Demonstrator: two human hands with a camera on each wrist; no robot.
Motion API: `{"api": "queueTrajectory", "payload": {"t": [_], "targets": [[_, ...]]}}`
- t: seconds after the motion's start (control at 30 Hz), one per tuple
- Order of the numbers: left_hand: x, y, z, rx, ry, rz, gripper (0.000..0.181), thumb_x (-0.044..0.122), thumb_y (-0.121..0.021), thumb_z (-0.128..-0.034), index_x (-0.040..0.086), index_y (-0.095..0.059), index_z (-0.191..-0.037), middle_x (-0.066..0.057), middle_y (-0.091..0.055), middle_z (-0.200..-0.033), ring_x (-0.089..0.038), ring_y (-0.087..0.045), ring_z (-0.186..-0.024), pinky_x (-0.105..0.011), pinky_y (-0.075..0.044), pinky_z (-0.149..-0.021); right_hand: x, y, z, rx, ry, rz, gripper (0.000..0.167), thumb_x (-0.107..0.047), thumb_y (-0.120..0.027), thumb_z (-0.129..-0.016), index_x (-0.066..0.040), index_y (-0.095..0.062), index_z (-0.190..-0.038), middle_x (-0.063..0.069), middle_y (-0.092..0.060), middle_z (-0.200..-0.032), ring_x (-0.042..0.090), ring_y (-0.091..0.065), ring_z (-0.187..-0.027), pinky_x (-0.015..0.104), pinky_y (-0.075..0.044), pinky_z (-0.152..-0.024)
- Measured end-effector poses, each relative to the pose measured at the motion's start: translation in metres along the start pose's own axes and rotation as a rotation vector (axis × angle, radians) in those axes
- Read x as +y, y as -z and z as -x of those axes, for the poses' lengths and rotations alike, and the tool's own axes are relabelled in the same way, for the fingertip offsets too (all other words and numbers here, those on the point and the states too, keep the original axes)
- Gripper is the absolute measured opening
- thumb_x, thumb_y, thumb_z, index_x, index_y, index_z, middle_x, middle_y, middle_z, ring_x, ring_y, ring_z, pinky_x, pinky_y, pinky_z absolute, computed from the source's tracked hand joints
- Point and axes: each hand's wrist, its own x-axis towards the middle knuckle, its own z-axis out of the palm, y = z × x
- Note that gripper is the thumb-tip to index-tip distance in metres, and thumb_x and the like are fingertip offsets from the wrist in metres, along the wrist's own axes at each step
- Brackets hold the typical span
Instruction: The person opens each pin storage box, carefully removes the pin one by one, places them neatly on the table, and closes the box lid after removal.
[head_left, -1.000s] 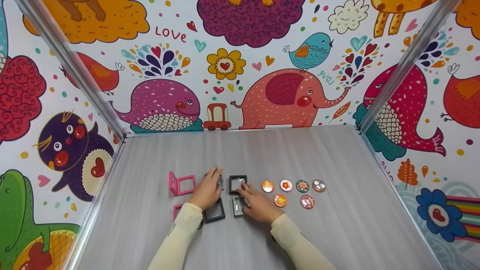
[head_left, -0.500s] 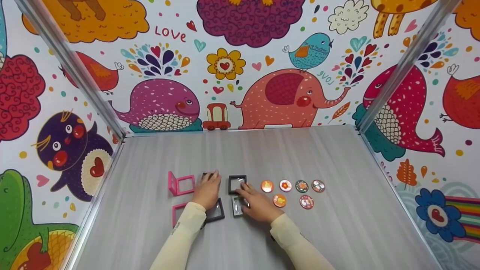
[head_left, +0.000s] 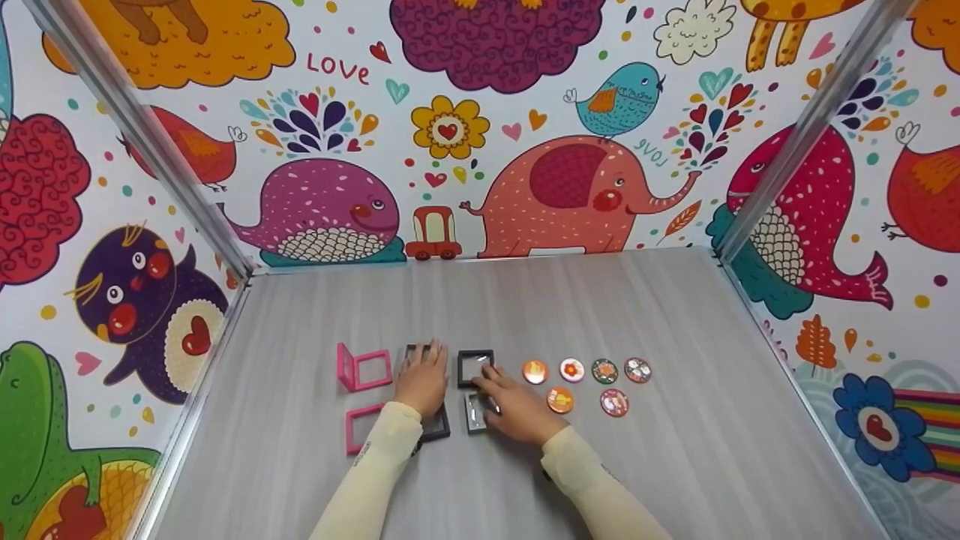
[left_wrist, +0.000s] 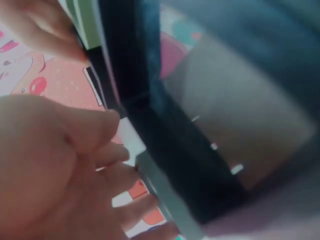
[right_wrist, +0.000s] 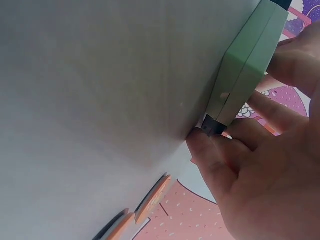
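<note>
In the head view my left hand point(head_left: 421, 381) rests with its fingers extended over a small dark frame point(head_left: 410, 350), mostly hidden under it. A black square frame point(head_left: 448, 424) lies partly under that wrist. In the left wrist view the fingers touch a grey edge point(left_wrist: 167, 196) beside a large black frame point(left_wrist: 172, 155). My right hand point(head_left: 519, 407) lies with loosely bent fingers at a black frame point(head_left: 463, 370) and a grey frame point(head_left: 471, 420) just below it. The right wrist view shows fingertips touching a dark corner beside a pale green frame point(right_wrist: 247, 60).
Left of the hands, a pink hinged frame point(head_left: 346, 368) stands opened, with another pink frame point(head_left: 351, 433) below it. Several round badges, including an orange badge point(head_left: 535, 372) and a pink badge point(head_left: 614, 403), lie to the right. Patterned walls enclose the grey table point(head_left: 480, 315).
My left hand first shifts down and uncovers more of the lower pink frame, then moves slightly right, covering more of the lower black frame. The right hand stays in place.
</note>
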Motion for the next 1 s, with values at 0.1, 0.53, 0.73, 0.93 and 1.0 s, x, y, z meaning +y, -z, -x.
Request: {"api": "queueTrajectory", "payload": {"t": [0.1,0.53,0.73,0.93,1.0], "targets": [[-0.007,0.006,0.004,0.072,-0.036,0.053,0.049,0.01,-0.062,-0.1098,-0.008,-0.052,-0.154,-0.026,-0.047,-0.162,-0.053,-0.043,-0.148,-0.065,-0.039,-0.119,0.0,-0.002,0.001,0.009,0.019,0.004,0.061,-0.013,-0.074,-0.101,-0.009,-0.055,-0.159,0.019,-0.039,-0.17,0.039,-0.037,-0.156,0.055,-0.041,-0.12],[-0.055,0.05,0.049,0.342,0.379,0.048,0.055,0.004,-0.059,-0.1027,-0.018,-0.046,-0.152,-0.05,-0.026,-0.16,-0.069,-0.025,-0.148,-0.072,-0.026,-0.122,0.0,0.001,0.001,-0.002,-0.005,-0.021,0.062,-0.016,-0.073,-0.103,-0.011,-0.053,-0.161,0.017,-0.036,-0.172,0.039,-0.033,-0.158,0.055,-0.04,-0.121],[-0.06,0.044,0.054,0.218,0.46,0.082,0.064,0.0,-0.058,-0.0994,-0.022,-0.036,-0.155,-0.045,-0.027,-0.163,-0.066,-0.035,-0.146,-0.079,-0.03,-0.116,0.001,0.001,0.0,-0.006,0.008,-0.02,0.062,-0.016,-0.072,-0.102,-0.01,-0.053,-0.161,0.018,-0.036,-0.172,0.039,-0.033,-0.158,0.055,-0.039,-0.121],[-0.062,0.041,0.054,0.218,0.47,0.122,0.07,-0.001,-0.059,-0.0988,-0.016,-0.03,-0.161,-0.039,-0.027,-0.167,-0.061,-0.036,-0.147,-0.081,-0.029,-0.115,0.001,0.0,0.0,0.005,0.023,-0.01,0.062,-0.015,-0.072,-0.101,-0.009,-0.054,-0.16,0.019,-0.037,-0.171,0.04,-0.034,-0.157,0.055,-0.04,-0.121],[-0.062,0.041,0.054,0.209,0.466,0.12,0.073,-0.001,-0.059,-0.0996,-0.016,-0.025,-0.163,-0.037,-0.026,-0.169,-0.059,-0.035,-0.149,-0.082,-0.029,-0.115,0.001,-0.001,0.0,0.011,0.029,0.005,0.062,-0.014,-0.073,-0.101,-0.009,-0.054,-0.159,0.02,-0.038,-0.17,0.04,-0.035,-0.157,0.055,-0.041,-0.12]]}}
